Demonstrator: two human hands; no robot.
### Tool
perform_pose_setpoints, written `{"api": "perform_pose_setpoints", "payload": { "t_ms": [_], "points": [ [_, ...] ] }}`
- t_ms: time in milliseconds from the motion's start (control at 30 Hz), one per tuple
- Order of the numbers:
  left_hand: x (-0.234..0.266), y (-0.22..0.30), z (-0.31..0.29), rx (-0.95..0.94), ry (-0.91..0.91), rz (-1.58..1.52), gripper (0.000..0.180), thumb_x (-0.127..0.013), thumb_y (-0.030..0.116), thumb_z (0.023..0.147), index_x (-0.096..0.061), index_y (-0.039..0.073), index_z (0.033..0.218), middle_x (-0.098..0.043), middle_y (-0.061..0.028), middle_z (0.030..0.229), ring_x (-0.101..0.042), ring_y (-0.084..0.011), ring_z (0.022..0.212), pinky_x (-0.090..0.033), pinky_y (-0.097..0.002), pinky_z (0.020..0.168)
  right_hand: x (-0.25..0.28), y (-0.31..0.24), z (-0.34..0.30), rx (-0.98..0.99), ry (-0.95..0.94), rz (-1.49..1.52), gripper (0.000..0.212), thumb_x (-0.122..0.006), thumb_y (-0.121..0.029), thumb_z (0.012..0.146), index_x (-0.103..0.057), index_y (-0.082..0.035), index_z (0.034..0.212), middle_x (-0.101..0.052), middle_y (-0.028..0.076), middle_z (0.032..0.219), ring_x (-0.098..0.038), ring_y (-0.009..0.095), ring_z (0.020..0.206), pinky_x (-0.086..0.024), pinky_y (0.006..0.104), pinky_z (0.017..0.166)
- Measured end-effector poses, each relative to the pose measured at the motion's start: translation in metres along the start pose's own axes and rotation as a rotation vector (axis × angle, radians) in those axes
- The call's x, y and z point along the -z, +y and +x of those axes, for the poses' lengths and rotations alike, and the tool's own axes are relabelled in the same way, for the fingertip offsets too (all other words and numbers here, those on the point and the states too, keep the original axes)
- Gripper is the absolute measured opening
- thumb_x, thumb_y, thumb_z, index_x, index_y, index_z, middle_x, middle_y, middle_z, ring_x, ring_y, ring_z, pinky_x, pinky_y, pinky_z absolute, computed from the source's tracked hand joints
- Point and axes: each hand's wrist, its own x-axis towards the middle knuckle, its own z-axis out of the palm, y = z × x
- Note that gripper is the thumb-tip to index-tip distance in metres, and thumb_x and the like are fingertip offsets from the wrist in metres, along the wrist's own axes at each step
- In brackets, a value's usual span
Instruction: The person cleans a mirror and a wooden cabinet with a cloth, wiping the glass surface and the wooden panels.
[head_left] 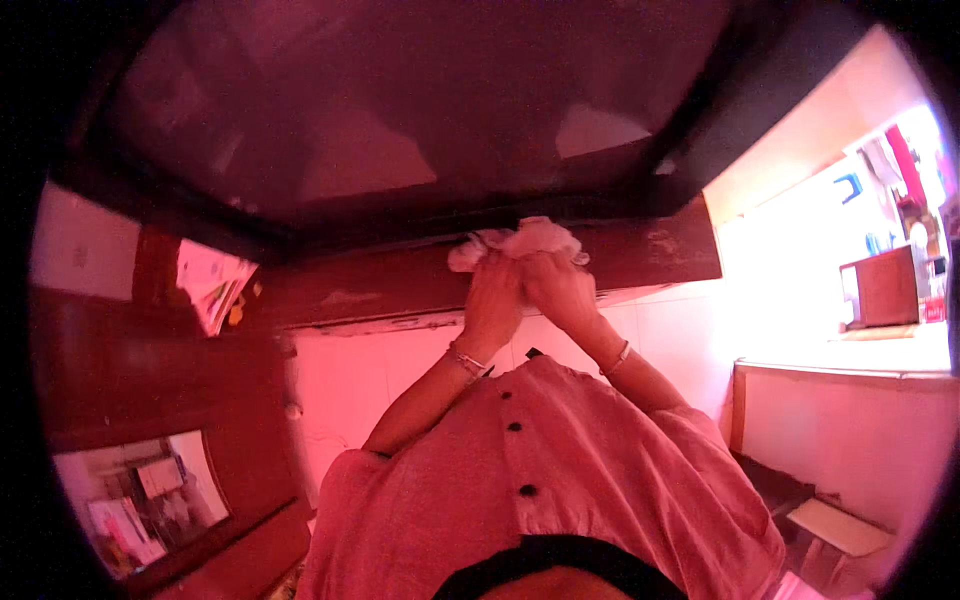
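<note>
A crumpled pale cloth (545,238) lies bunched on a dark wooden ledge (400,287). My left hand (494,300) is closed on its left part, fingers curled into the folds. Right beside it, touching, my right hand (558,290) grips the cloth's right part. Some fingertips are hidden in the fabric. Just beyond the cloth rises a large, dark, glossy screen (400,130) in a black frame, with dim reflections on it. The ledge's front edge looks worn and chipped.
Papers (212,285) stick out of a wooden unit on the left, above a mirror-like panel (145,500). To the right, a brightly lit counter (850,362) carries a brown box-like object (880,288). A small stool (840,527) stands at lower right.
</note>
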Motion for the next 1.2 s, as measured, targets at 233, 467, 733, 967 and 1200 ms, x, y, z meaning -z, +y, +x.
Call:
{"api": "perform_pose_setpoints", "payload": {
  "t_ms": [233,467,733,967,1200],
  "points": [
    [-0.047,0.114,0.09,-0.218,-0.155,-0.271,0.019,-0.052,0.009,0.081,-0.057,0.003,0.098,-0.055,-0.0159,0.104,-0.051,-0.0344,0.103,-0.038,-0.0465,0.093,0.093,0.104,-0.043,-0.27,0.222,-0.036,0.03,-0.064,-0.016,0.076,-0.057,-0.008,0.104,-0.06,0.016,0.101,-0.063,0.037,0.08,-0.053,0.046,0.064],
    [-0.046,0.186,0.143,0.004,-0.268,-1.015,0.018,-0.055,0.008,0.087,-0.056,0.0,0.104,-0.059,-0.0159,0.103,-0.054,-0.0309,0.102,-0.043,-0.0365,0.09,0.18,0.163,-0.053,-0.452,0.49,1.138,0.035,-0.051,0.002,0.078,-0.058,0.001,0.112,-0.062,0.012,0.106,-0.056,0.017,0.103,-0.047,0.0296,0.088],
    [-0.057,0.189,0.144,-0.389,0.046,-0.331,0.049,-0.055,0.012,0.09,-0.04,-0.001,0.134,-0.043,-0.0221,0.135,-0.04,-0.0375,0.125,-0.032,-0.0411,0.106,0.157,0.203,-0.037,-0.12,0.537,-0.129,0.027,-0.068,-0.019,0.074,-0.069,-0.01,0.099,-0.058,0.014,0.112,-0.054,0.034,0.105,-0.044,0.0454,0.088],
    [-0.085,0.196,0.153,-0.409,-0.232,-0.282,0.064,-0.055,0.018,0.09,-0.026,-0.009,0.14,-0.027,-0.0286,0.144,-0.024,-0.0433,0.136,-0.024,-0.0463,0.112,0.134,0.227,-0.003,-0.161,0.397,-0.176,0.04,-0.058,-0.015,0.078,-0.061,-0.017,0.118,-0.049,0.012,0.131,-0.043,0.035,0.125,-0.038,0.0465,0.099],
    [-0.112,0.212,0.2,-0.263,-0.195,-0.162,0.089,-0.054,0.036,0.09,-0.004,-0.019,0.14,-0.006,-0.0392,0.146,-0.007,-0.0509,0.138,-0.01,-0.051,0.115,0.144,0.269,0.059,-0.088,0.274,-0.155,0.042,-0.06,-0.017,0.076,-0.061,-0.022,0.118,-0.05,0.007,0.13,-0.041,0.033,0.126,-0.039,0.0442,0.099]
  ]
}}
